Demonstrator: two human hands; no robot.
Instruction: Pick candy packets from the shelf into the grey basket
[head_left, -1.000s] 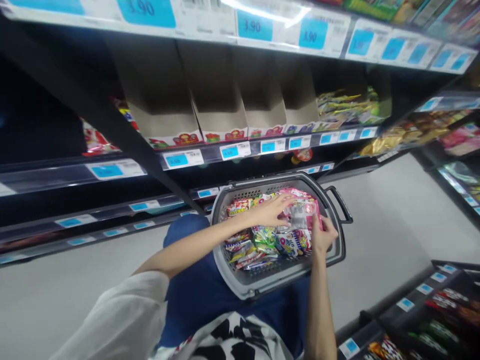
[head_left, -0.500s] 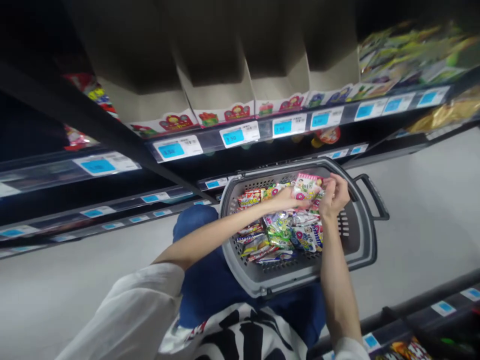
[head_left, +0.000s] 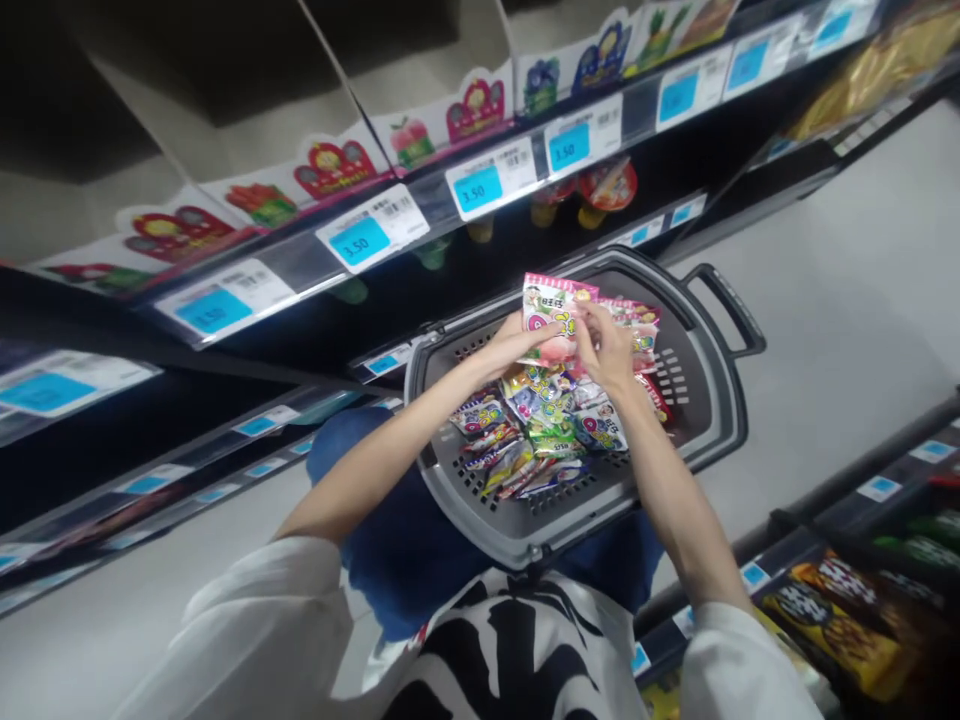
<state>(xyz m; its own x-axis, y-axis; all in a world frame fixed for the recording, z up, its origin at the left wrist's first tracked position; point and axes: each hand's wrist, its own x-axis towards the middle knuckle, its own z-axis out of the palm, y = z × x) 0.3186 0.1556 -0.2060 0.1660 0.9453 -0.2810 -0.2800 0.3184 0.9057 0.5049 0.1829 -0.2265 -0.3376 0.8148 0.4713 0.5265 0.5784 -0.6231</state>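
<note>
A pink and white candy packet (head_left: 553,298) is held upright over the basket between both hands. My left hand (head_left: 517,343) grips it at the left and lower side, thumb across its front. The fingers of my right hand (head_left: 606,345) close on its right edge. Beneath them, a grey shopping basket (head_left: 679,410) with perforated walls rests by my knees. Several candy packets in many colours lie in it, among them a green packet (head_left: 553,437) and a blue and white packet (head_left: 600,427). More pink packets (head_left: 643,330) sit just right of my right hand.
Ahead stands a shelf with cardboard display boxes (head_left: 420,140) and blue-and-white price tags (head_left: 480,190). Round lidded cups (head_left: 607,190) are on the level below. Behind on the right, a low shelf holds yellow and brown snack bags (head_left: 832,625). Pale floor (head_left: 817,290) stretches to the right.
The pink packet has come up from the basket and left, and now faces me in both hands. My right hand has moved left with it. The view has shifted closer to the shelf tags.
</note>
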